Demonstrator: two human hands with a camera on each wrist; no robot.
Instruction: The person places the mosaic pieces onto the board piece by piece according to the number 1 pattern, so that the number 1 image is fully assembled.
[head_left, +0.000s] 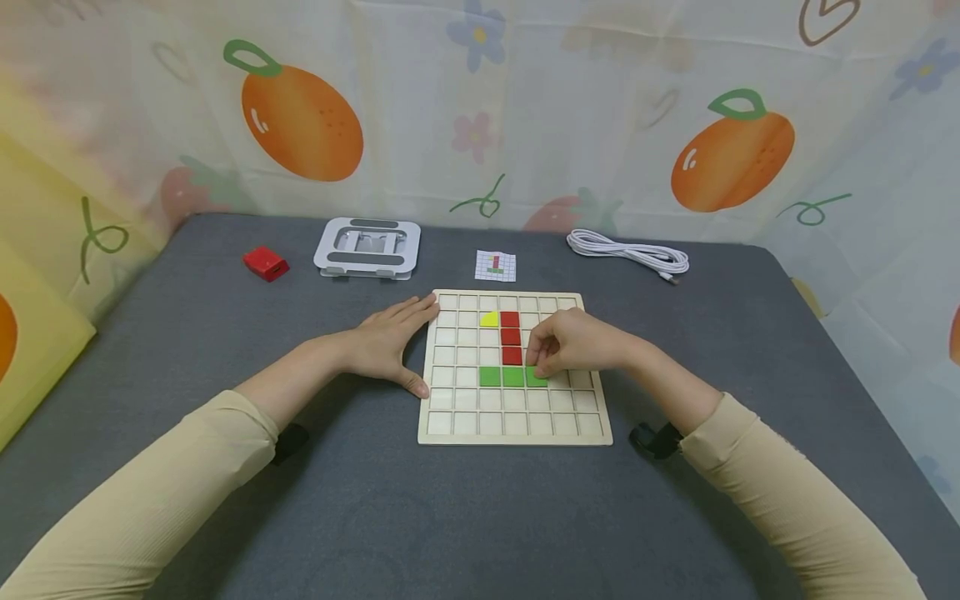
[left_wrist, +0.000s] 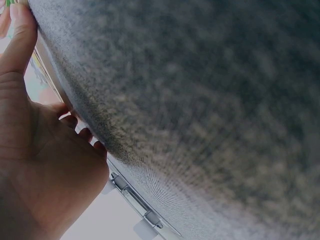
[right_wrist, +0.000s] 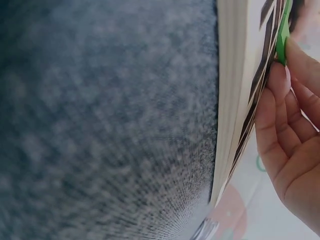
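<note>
A cream grid board (head_left: 517,427) lies on the table. My left hand (head_left: 386,343) rests along its left edge, thumb and fingers spread and fairly straight. In the grid, a yellow piece (head_left: 489,319) with a cut corner sits beside a column of red square tiles (head_left: 511,337). Below them runs a row of green square tiles (head_left: 501,377). My right hand (head_left: 576,342) is over the right end of that row, pinching a green tile (right_wrist: 283,37) between thumb and fingertips. That tile stands tilted at the board's surface in the right wrist view.
Behind the board lies a small paper card (head_left: 496,267) printed with a coloured grid pattern. A grey-white folding stand (head_left: 367,248) and a red block (head_left: 266,263) are at the back left. A coiled white cable (head_left: 628,252) lies at the back right, before a printed curtain (head_left: 555,125).
</note>
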